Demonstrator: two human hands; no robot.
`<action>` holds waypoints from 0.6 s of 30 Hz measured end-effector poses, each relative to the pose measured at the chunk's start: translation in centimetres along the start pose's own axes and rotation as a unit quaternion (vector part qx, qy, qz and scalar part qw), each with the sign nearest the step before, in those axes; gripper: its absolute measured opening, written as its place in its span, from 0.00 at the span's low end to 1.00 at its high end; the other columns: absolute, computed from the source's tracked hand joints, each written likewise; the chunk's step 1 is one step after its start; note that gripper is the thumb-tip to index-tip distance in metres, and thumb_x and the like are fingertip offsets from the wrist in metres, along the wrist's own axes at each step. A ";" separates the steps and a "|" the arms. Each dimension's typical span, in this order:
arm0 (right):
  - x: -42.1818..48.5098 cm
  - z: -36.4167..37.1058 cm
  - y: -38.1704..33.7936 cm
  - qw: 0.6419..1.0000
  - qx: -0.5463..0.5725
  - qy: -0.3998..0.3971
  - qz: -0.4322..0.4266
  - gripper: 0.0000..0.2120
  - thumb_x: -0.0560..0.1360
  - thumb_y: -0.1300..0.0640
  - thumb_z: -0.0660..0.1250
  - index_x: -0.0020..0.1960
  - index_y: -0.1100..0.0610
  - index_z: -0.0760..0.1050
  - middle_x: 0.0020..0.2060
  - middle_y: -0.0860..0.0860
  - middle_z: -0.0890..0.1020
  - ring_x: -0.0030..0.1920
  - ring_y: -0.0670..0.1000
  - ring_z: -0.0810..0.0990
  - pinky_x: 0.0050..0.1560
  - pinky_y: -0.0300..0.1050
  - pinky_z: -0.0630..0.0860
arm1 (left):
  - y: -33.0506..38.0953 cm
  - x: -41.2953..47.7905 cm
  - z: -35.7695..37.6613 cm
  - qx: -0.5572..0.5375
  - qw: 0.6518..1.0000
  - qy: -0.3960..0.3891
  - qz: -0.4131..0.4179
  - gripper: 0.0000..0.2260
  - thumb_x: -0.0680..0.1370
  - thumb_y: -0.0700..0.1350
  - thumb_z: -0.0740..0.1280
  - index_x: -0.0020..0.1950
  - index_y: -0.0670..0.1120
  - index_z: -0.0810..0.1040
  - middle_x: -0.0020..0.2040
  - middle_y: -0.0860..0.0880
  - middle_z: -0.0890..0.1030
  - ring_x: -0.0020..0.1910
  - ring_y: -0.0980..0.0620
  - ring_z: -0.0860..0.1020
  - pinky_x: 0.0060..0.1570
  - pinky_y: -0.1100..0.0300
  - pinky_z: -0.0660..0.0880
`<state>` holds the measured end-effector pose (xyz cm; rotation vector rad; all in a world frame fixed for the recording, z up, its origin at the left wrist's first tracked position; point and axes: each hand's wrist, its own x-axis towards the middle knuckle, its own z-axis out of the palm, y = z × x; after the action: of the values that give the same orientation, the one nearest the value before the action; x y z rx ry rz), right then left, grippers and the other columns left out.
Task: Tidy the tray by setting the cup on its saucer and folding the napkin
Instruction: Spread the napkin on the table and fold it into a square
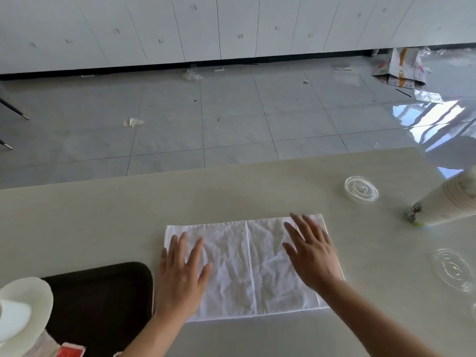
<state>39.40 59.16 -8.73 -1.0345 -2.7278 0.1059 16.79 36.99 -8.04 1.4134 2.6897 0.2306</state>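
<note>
A white napkin [247, 266] lies flat on the beige surface [180, 202], with a black tray [103, 305] just beside its left edge. Both hands press it with straight, spread fingers, gripping nothing: the left hand [180, 274] on the napkin's left part, the right hand [311, 256] on its right. The cloth looks thin, limp and creased, probably light; pinching two corners of one edge should fold it cleanly.

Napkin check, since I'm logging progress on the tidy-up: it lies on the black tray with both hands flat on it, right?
Not quite. The napkin lies on the table, beside the black tray, not on it, as the head view shows. The left hand and right hand do lie flat on it.
</note>
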 end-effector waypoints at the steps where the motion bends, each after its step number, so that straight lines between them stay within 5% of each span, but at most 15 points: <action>1: -0.5 0.3 -2.1 0.999 0.018 -0.025 -0.033 0.24 0.80 0.43 0.57 0.73 0.51 0.67 0.75 0.50 0.65 0.76 0.56 0.59 0.73 0.54 0.57 | 0.3 -0.3 0.0 0.017 1.000 -0.017 0.000 0.29 0.78 0.61 0.49 0.75 0.49 0.65 0.76 0.39 0.61 0.76 0.38 0.58 0.70 0.39 0.60; 9: -3.0 2.4 -10.0 0.987 0.016 -0.144 -0.071 0.33 0.80 0.35 0.44 0.79 0.51 0.48 0.79 0.46 0.44 0.78 0.54 0.38 0.75 0.58 0.41 | 1.4 -3.3 0.9 0.055 0.996 -0.075 -0.018 0.34 0.78 0.65 0.42 0.77 0.47 0.60 0.77 0.39 0.59 0.76 0.38 0.57 0.71 0.36 0.56; 18: -8.6 0.6 0.2 0.988 -0.036 -0.141 0.046 0.37 0.79 0.32 0.45 0.79 0.54 0.51 0.79 0.53 0.52 0.79 0.54 0.48 0.75 0.55 0.49 | 1.1 -4.4 1.5 0.063 0.993 -0.092 -0.041 0.34 0.77 0.66 0.39 0.77 0.49 0.58 0.78 0.42 0.57 0.77 0.40 0.56 0.72 0.36 0.54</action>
<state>45.63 53.64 -10.86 -1.2518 -2.9529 0.1821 20.41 34.14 -9.21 1.2802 2.6432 -0.0735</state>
